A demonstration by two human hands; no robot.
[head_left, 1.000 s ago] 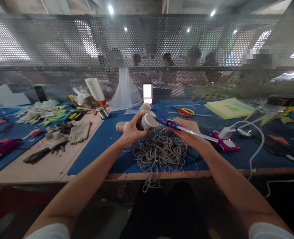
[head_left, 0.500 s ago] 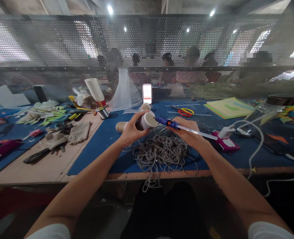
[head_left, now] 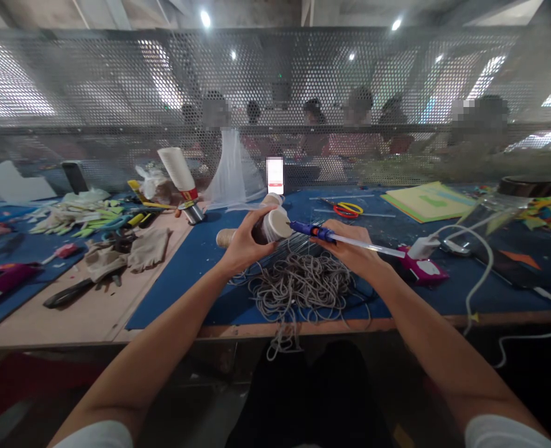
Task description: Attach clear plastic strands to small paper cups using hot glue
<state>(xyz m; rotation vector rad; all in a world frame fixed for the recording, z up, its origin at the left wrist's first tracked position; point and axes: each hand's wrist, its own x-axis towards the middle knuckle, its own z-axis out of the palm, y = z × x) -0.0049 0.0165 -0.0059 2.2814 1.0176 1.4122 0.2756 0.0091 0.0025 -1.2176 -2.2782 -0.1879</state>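
My left hand (head_left: 249, 241) is wrapped round a white cylinder (head_left: 280, 224) that looks like a paper cup, its flat round end turned to the right. In my right hand (head_left: 350, 244) is a blue glue gun (head_left: 311, 231), with a long clear glue stick (head_left: 369, 244) sticking out of its back. The gun's nozzle is at the edge of the round end; whether they touch I cannot tell. A tan cord-wrapped cylinder (head_left: 226, 238) lies left of my left hand, and a similar one (head_left: 272, 200) shows behind it. Below both hands lies a heap of grey cord (head_left: 301, 287).
Scissors (head_left: 347, 210) and a paper stack (head_left: 427, 202) lie behind my right hand. Right of it are a pink power block (head_left: 425, 270), a large jar (head_left: 499, 208) and white cables. To the left stand stacked paper cups (head_left: 177, 169), near work gloves (head_left: 148, 250). A perforated metal screen (head_left: 285, 74) closes off the back.
My left hand and the white cylinder have shifted very slightly left. The glue gun's nozzle stays by the cylinder's round end, and both grips are the same.
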